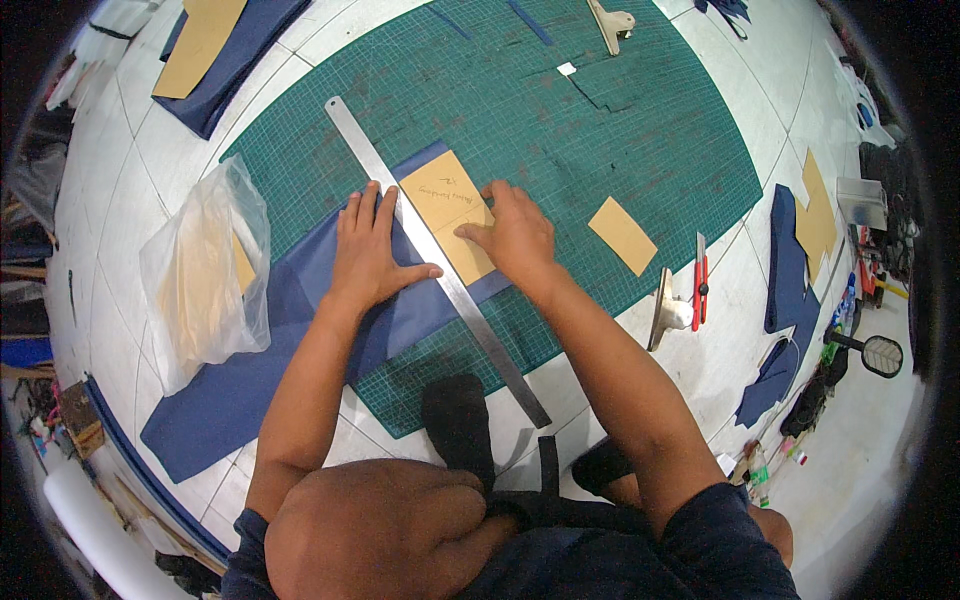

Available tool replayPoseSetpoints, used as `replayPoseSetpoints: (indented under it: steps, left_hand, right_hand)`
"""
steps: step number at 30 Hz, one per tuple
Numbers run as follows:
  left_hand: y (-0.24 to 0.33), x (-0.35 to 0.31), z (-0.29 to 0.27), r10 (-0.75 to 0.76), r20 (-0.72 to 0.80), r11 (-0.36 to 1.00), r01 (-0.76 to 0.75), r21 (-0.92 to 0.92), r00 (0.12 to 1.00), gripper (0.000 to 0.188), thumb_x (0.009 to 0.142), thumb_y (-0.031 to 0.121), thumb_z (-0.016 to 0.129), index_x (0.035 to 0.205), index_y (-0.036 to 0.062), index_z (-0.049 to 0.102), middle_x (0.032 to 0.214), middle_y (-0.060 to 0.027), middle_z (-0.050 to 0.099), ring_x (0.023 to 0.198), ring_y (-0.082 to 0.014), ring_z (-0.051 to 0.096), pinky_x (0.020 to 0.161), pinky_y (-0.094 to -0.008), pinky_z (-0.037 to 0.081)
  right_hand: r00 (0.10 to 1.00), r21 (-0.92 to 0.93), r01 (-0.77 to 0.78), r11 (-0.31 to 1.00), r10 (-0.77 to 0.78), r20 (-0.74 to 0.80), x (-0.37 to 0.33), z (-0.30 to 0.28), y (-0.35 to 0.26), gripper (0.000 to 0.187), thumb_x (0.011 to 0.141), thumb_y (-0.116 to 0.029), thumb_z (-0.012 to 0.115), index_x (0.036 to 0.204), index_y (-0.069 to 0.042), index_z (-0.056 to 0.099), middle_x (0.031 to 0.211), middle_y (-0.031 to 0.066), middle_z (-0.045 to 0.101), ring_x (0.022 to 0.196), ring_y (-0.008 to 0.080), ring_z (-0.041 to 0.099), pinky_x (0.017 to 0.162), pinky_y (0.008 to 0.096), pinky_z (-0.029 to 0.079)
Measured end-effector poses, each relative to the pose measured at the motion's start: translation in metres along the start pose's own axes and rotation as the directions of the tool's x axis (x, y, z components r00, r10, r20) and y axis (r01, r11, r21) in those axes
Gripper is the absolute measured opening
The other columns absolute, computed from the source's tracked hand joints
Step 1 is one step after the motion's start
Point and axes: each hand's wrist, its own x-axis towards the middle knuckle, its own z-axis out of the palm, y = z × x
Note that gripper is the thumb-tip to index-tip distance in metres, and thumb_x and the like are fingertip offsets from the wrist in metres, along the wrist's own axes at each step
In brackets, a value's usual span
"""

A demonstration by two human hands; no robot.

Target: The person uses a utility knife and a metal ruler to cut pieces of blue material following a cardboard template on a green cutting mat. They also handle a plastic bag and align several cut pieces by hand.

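A long metal ruler (455,285) lies slantwise over blue fabric (280,310) on a green cutting mat (640,120). Along its right side sits a tan card pattern piece (440,190) with handwriting and a drawn line. My left hand (372,245) rests flat on the fabric, fingers stretched, with fingertips and thumb touching the ruler. At the card's right edge is my right hand (515,235), its thumb on the card and its bent fingers apart from the thumb. A smaller tan card (623,236) lies on the mat to the right.
A red cutter (701,285) and a metal clip (670,310) lie near the mat's right edge; another clip (612,25) is at the far edge. A plastic bag (205,280) with tan cards stands left. Folded blue fabric (790,265) lies on the tiles at right.
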Motion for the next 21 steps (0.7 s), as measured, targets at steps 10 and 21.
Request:
replayPoseSetpoints:
  steps: [10,21]
  left_hand:
    - [-0.002,0.000,0.001,0.030,-0.026,0.999,-0.030,0.011,0.999,0.128,0.056,0.066,0.089,0.153,0.0007,0.036,0.159,-0.0259,0.032,0.147,-0.0496,0.027,0.120,-0.0604,0.025]
    - [-0.001,0.000,0.001,0.003,-0.016,1.000,-0.003,-0.005,1.000,0.129,0.055,0.064,0.091,0.153,-0.0002,0.036,0.160,-0.0248,0.032,0.148,-0.0484,0.027,0.121,-0.0593,0.023]
  right_hand:
    - [0.981,0.425,-0.192,0.885,0.155,0.121,0.022,0.004,0.020,0.029,0.086,-0.021,0.073,0.107,-0.004,0.065,0.093,0.0160,0.071,0.088,0.0345,0.069,0.078,0.0443,0.054]
    - [0.985,0.302,-0.146,0.942,0.111,0.132,0.027,0.001,0.003,0.038,0.092,-0.026,0.067,0.125,-0.008,0.066,0.091,0.0136,0.073,0.085,0.0286,0.071,0.078,0.0413,0.054]
